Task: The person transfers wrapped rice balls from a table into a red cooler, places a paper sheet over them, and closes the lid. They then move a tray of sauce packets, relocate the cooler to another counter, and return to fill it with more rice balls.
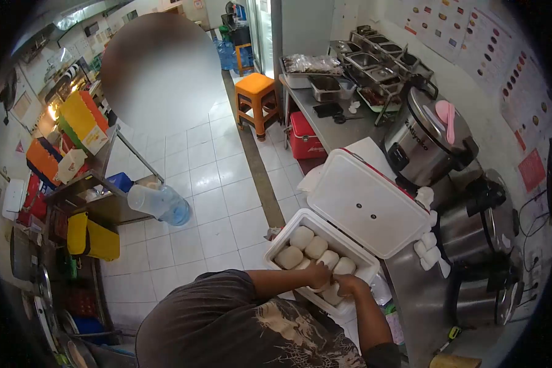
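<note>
A white-walled cooler box [277, 240] stands open, holding several pale, rounded bundles [316, 247] packed side by side. Both hands are down inside it, close together over the bundles at the near right. My left hand [317, 276] is closed, its knuckles up and fingertips hidden. Curled inward from the right, my right hand [348, 286] almost meets it; whatever lies between the fingers is too small to tell. The cooler's white lid [368, 205], edged in red, leans open beyond the box, over the metal counter [405, 288].
Large rice cookers [420, 144] line the wall at right, one with a pink scoop [448, 121] on its lid. Small white packets [428, 250] lie beside the lid. Orange stool [256, 98], water bottle [165, 205] and yellow bin [93, 236] stand around the tiled floor. Another person is ahead.
</note>
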Demonstrator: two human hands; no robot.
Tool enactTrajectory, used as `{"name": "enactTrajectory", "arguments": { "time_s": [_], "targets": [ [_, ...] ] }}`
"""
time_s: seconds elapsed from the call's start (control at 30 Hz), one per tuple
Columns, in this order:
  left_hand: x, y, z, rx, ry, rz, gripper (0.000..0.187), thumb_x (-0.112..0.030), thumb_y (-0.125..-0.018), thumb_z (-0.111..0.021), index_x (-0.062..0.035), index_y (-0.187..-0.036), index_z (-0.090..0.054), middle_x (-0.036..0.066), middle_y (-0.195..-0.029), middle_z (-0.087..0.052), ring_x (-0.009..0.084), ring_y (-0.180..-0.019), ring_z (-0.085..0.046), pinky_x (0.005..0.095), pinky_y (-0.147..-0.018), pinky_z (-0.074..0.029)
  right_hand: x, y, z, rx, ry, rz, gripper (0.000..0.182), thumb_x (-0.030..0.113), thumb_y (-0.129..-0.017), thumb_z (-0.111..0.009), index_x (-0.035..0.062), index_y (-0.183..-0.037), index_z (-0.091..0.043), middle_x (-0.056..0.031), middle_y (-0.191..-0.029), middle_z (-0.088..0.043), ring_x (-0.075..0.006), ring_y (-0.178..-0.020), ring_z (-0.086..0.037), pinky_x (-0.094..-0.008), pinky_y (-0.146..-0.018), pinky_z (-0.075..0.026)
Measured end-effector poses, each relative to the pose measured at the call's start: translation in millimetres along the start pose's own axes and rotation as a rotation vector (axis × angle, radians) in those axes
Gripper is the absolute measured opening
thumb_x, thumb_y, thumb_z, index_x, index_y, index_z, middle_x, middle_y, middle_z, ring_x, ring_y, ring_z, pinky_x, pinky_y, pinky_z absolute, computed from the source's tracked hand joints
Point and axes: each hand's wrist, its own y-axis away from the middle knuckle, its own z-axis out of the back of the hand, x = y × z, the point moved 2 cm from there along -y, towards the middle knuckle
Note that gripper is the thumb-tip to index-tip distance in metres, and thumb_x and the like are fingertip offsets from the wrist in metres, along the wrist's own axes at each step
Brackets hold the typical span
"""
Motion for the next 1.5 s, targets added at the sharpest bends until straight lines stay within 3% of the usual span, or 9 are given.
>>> {"name": "enactTrajectory", "arguments": {
  "time_s": [0.13, 0.3, 0.4, 0.63, 0.7, 1.03, 1.1, 1.3, 1.5],
  "targets": [
    [-7.6, 9.4, 16.1, -0.077, -0.01, 0.051, 0.035, -0.024, -0.091, -0.056, -0.0067, -0.12, -0.066, 0.019, -0.12, -0.062, 0.0365, -0.117, -0.057, 0.0574, -0.096, -0.043, 54.0, 32.1, 17.6, -0.165, 0.272, -0.143, 0.05, 0.013, -0.07, -0.074, 0.0082, -0.119, -0.064, -0.0219, -0.108, -0.07, -0.0358, -0.096, -0.068, -0.046, -0.09, -0.053],
    [-2.4, -18.8, -34.8, -0.283, 0.013, 0.054, 0.023, -0.01, -0.088, -0.059, -0.004, -0.107, -0.069, 0.019, -0.108, -0.065, 0.0336, -0.099, -0.066, 0.0435, -0.086, -0.053, 82.9, 134.8, 66.5, -0.754, -0.294, -0.107, 0.03, 0.019, -0.082, -0.068, 0.0078, -0.11, -0.068, -0.0169, -0.095, -0.069, -0.0373, -0.093, -0.066, -0.0456, -0.088, -0.052],
    [0.3, -15.3, -23.3, -0.165, 0.058, 0.02, 0.029, -0.015, -0.088, -0.063, -0.0059, -0.115, -0.065, 0.02, -0.109, -0.063, 0.0393, -0.109, -0.059, 0.0496, -0.095, -0.047, 13.4, 193.2, 69.6, -1.33, -0.585, -0.307, 0.024, 0.022, -0.083, -0.075, 0.0028, -0.091, -0.064, -0.0127, -0.075, -0.063, -0.0314, -0.075, -0.065, -0.0423, -0.069, -0.051],
    [-26.3, 67.9, 37.9, -0.43, 0.231, 0.089, 0.034, -0.009, -0.081, -0.071, -0.0035, -0.114, -0.064, 0.021, -0.113, -0.061, 0.041, -0.107, -0.059, 0.0487, -0.093, -0.049, -221.7, 217.9, 61.3, -1.661, -1.127, -0.971, 0.08, 0.052, -0.076, -0.085, -0.0024, -0.126, -0.056, -0.016, -0.123, -0.062, -0.0253, -0.109, -0.06, -0.0385, -0.096, -0.048],
    [-30.4, 84.2, 38.9, -0.407, 0.26, 0.176, 0.034, -0.009, -0.081, -0.071, -0.0034, -0.114, -0.063, 0.021, -0.114, -0.061, 0.0414, -0.107, -0.059, 0.0486, -0.094, -0.049, -275.3, 205.7, 71.9, -1.429, -1.813, -0.681, 0.11, 0.057, -0.068, -0.088, -0.0074, -0.144, -0.042, -0.0269, -0.144, -0.048, -0.037, -0.136, -0.045, -0.0456, -0.111, -0.039],
    [-49.5, 94.4, 37.6, -0.577, 0.298, 0.17, 0.03, -0.002, -0.083, -0.068, -0.0015, -0.112, -0.06, 0.021, -0.11, -0.06, 0.0399, -0.1, -0.059, 0.0467, -0.087, -0.049, -327.5, 158.7, 87.7, -1.287, -1.111, -0.893, 0.098, 0.035, -0.063, -0.092, -0.0057, -0.139, -0.047, -0.0202, -0.135, -0.056, -0.0314, -0.117, -0.057, -0.0426, -0.096, -0.049],
    [-54.3, 88.6, 40.1, -0.598, 0.277, 0.113, 0.028, -0.003, -0.084, -0.067, -0.0016, -0.111, -0.062, 0.021, -0.108, -0.061, 0.0404, -0.101, -0.06, 0.0477, -0.087, -0.049, -299.8, 186.6, 99.6, -1.179, -1.147, -0.808, 0.104, 0.038, -0.065, -0.09, -0.0046, -0.147, -0.041, -0.024, -0.15, -0.043, -0.0356, -0.138, -0.043, -0.045, -0.113, -0.038],
    [-87.2, 66.0, 72.2, -0.532, 0.514, 0.111, 0.019, -0.004, -0.091, -0.066, -0.0036, -0.11, -0.064, 0.014, -0.108, -0.063, 0.0257, -0.095, -0.064, 0.0386, -0.082, -0.051, -282.4, 227.1, 85.2, -1.079, -1.476, -0.666, 0.084, 0.026, -0.069, -0.083, 0.0016, -0.141, -0.048, -0.0179, -0.132, -0.059, -0.0335, -0.119, -0.06, -0.044, -0.099, -0.048],
    [-128.4, 25.7, 80.5, -0.209, 1.677, 0.097, 0.055, -0.022, -0.094, -0.071, -0.0081, -0.14, -0.045, 0.008, -0.124, -0.057, 0.0204, -0.104, -0.061, 0.0381, -0.092, -0.054, -120.3, 240.2, 50.7, -0.962, -2.004, 0.042, 0.066, 0.014, -0.078, -0.08, 0.007, -0.136, -0.051, -0.0111, -0.127, -0.061, -0.0283, -0.115, -0.061, -0.0435, -0.097, -0.05]
  ]
}}
